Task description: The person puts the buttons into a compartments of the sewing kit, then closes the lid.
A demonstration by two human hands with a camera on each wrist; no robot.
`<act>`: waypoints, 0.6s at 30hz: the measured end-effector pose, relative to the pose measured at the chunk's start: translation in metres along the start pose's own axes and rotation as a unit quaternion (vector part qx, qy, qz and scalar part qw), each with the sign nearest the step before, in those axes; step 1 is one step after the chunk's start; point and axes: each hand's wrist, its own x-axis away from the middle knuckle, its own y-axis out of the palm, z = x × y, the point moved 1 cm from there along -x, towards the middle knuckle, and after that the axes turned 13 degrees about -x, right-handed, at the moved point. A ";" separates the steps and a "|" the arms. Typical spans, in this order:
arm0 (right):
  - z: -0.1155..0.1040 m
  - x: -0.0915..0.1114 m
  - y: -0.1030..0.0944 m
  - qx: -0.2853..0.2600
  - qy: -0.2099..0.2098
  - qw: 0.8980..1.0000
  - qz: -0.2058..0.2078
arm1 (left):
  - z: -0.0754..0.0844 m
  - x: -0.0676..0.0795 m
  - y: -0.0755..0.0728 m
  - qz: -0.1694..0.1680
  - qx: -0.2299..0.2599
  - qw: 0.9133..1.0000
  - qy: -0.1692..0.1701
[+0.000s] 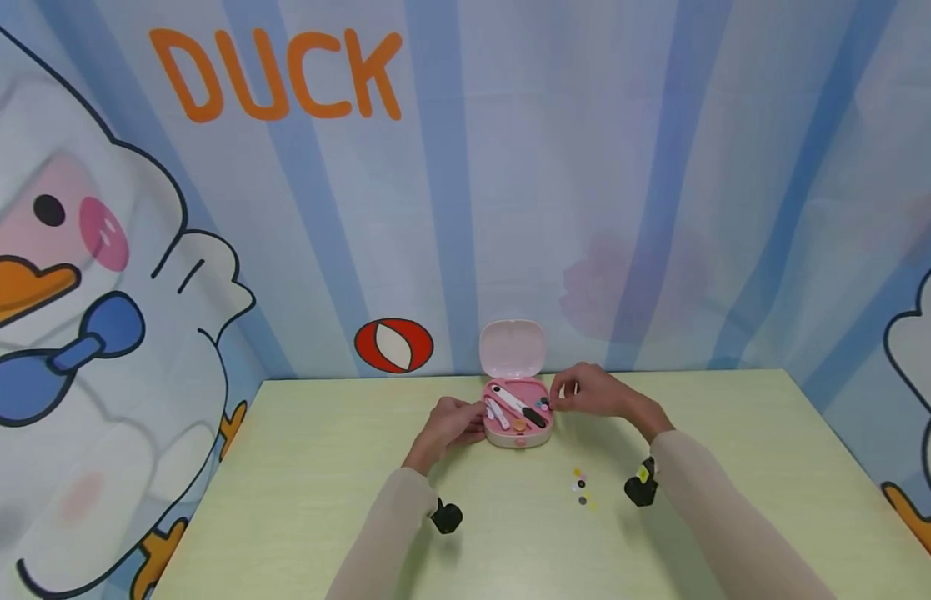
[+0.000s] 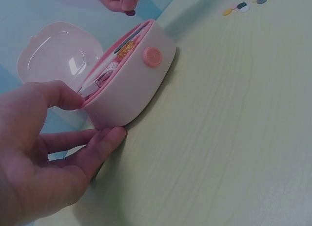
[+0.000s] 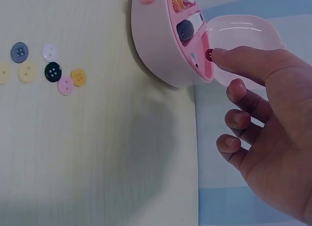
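A small sewing box (image 2: 131,87) with a pale pink body and a round pink front catch stands on the table, its lid (image 1: 512,350) raised. My left hand (image 1: 447,425) grips the box's left side, thumb at the rim and fingers low against the wall. Over the right end of the box, my right hand (image 1: 596,390) pinches a dark red button (image 3: 209,54) between thumb and forefinger, the other fingers loosely bent. In the pink compartments lie a long white tool with a black end (image 1: 534,417), an orange item (image 1: 519,425), and small buttons at the right.
Several loose buttons lie on the table (image 1: 322,500) in front and to the right of the box, among them a black button (image 3: 53,71), a grey button (image 3: 19,52) and an orange button (image 3: 78,77). A printed duck curtain (image 1: 540,167) hangs behind the table.
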 end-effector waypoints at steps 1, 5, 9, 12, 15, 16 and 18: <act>0.000 -0.003 -0.001 0.001 0.003 1.000 0.000 | 0.000 0.000 0.000 0.000 0.001 1.000 0.000; 0.001 -0.012 -0.002 0.001 0.027 1.000 0.002 | 0.001 0.000 -0.001 -0.001 0.002 1.000 0.003; 0.001 -0.019 0.000 0.005 0.054 0.999 0.003 | 0.001 0.000 0.000 0.001 0.001 1.000 0.003; 0.000 -0.023 0.003 0.009 0.065 0.998 0.002 | 0.000 0.000 0.000 0.003 0.001 1.000 0.001; -0.001 -0.028 0.005 0.012 0.074 0.997 0.002 | 0.000 -0.001 0.000 0.003 0.001 1.000 0.000; -0.001 -0.030 0.006 0.013 0.076 0.997 0.003 | 0.000 -0.001 0.000 0.003 0.000 1.000 0.001; 0.000 -0.033 0.008 0.015 0.077 0.997 0.003 | 0.000 -0.001 0.000 0.003 0.000 1.000 0.001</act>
